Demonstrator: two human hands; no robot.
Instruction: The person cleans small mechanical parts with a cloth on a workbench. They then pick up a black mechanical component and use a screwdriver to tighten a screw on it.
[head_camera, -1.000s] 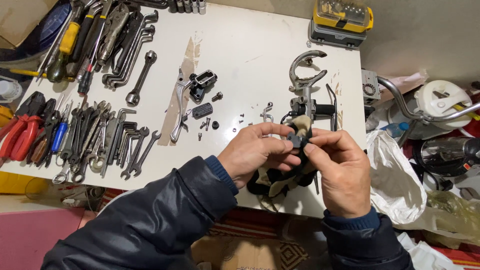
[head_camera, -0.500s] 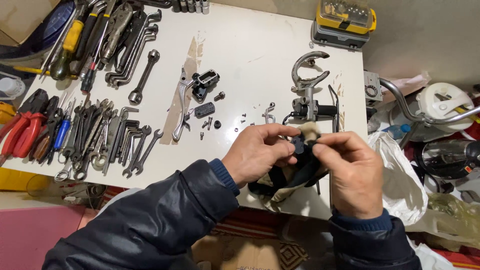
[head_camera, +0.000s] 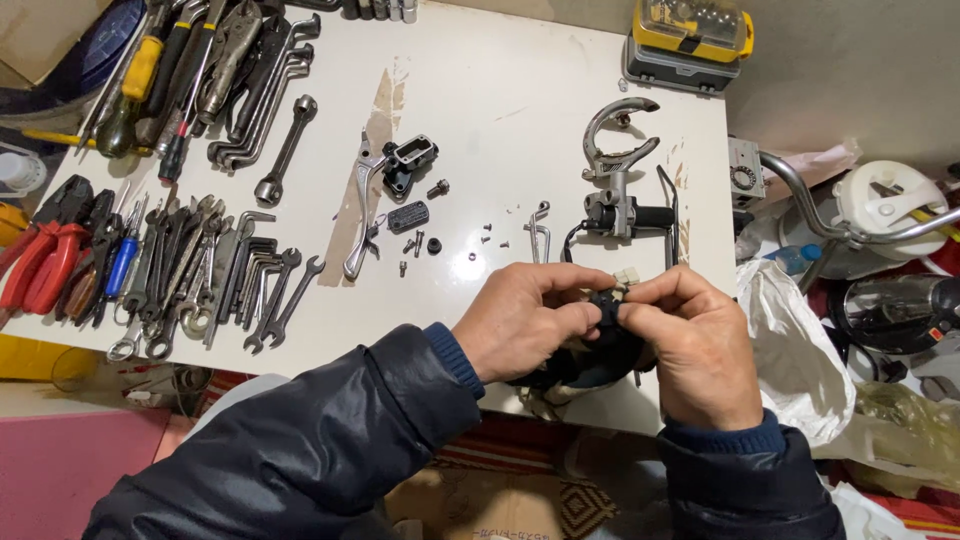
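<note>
Bench: white rectangular bench (head_camera: 520, 130); its near edge runs under both forearms, its right edge drops beside a white plastic bag (head_camera: 790, 350).
Open room: bare white surface in the upper centre of the frame and between the small loose screws (head_camera: 470, 245) and the hands.
Held item: small black plastic part with a white connector plug (head_camera: 612, 300), lower centre of the frame, just above the near edge of the bench.
Left hand (head_camera: 530, 320): closed, fingertips pinching the black part from the left.
Right hand (head_camera: 695, 345): closed, thumb and fingers gripping the same part from the right; the hands touch.
Left side: rows of steel spanners (head_camera: 200, 275) and red-handled pliers (head_camera: 40, 260), well apart from the hands.
Centre: silver brake lever (head_camera: 362, 205), black handlebar switch with chrome clamp (head_camera: 620, 170), just beyond the hands.
Upper right: yellow-lidded bit case (head_camera: 690, 40) at the far edge.
</note>
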